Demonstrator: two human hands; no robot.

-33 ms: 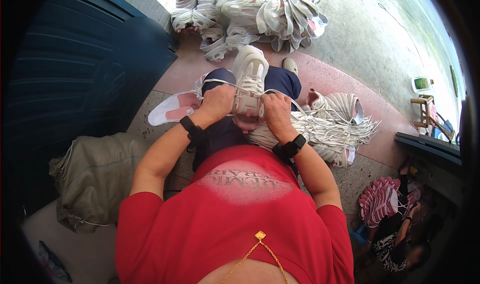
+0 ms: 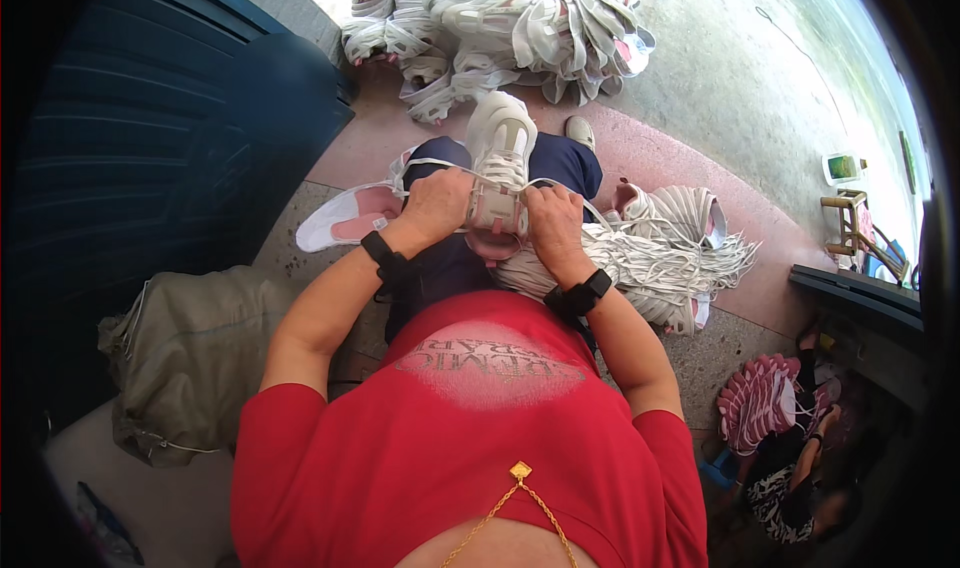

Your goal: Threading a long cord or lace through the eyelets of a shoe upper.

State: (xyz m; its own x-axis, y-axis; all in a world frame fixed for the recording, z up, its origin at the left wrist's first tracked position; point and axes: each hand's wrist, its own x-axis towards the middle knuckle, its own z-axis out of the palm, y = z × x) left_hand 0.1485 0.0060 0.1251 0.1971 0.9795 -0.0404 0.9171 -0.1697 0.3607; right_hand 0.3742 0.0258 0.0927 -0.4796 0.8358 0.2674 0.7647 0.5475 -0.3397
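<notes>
A white and beige sneaker (image 2: 502,136) with pink parts rests between my knees, toe pointing away from me. White shoelace (image 2: 597,212) runs through its upper eyelets and out to both sides. On the left of the tongue, my left hand (image 2: 437,206) is closed on one lace end. Opposite it, my right hand (image 2: 555,223) pinches the lace beside the shoe's collar. By my right thigh lies a thick bundle of loose white laces (image 2: 640,268), partly over a row of nested shoe uppers (image 2: 680,213). A flat white and pink upper (image 2: 352,218) lies beyond my left knee.
A big heap of white shoe uppers (image 2: 530,23) stands ahead. Left are a dark blue door (image 2: 170,118) and a grey-green sack (image 2: 205,343). Far right has a wooden stool (image 2: 850,223). At lower right another person (image 2: 800,478) sits by stacked pink uppers (image 2: 760,398).
</notes>
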